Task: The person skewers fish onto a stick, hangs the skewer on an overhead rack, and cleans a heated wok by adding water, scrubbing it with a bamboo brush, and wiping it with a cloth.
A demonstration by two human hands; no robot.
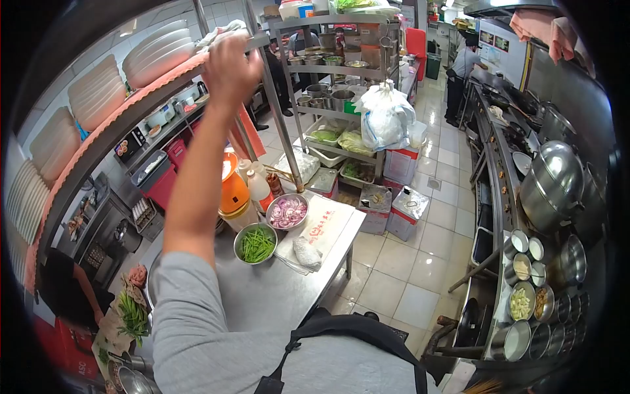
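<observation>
My left hand (231, 69) is raised to the end of the overhead shelf, its fingers curled at a crumpled greyish-white cloth (223, 33) lying there. It appears closed on the cloth, though the fingertips are partly hidden. My right hand is out of view. Below my raised arm, on the steel table (279, 295), stand a bowl of cut green vegetables (255, 243) and a bowl of sliced red onions (287, 212). A folded grey-white cloth (306, 252) rests on a printed white sheet (328, 220) beside them.
Stacked white plates (157, 56) line the overhead shelf. Squeeze bottles (258, 187) and an orange container (234, 190) stand behind the bowls. A white plastic bag (386, 121) hangs from the rack. Metal tins (408, 205) sit on the tiled floor; a person (462, 72) works by the stoves.
</observation>
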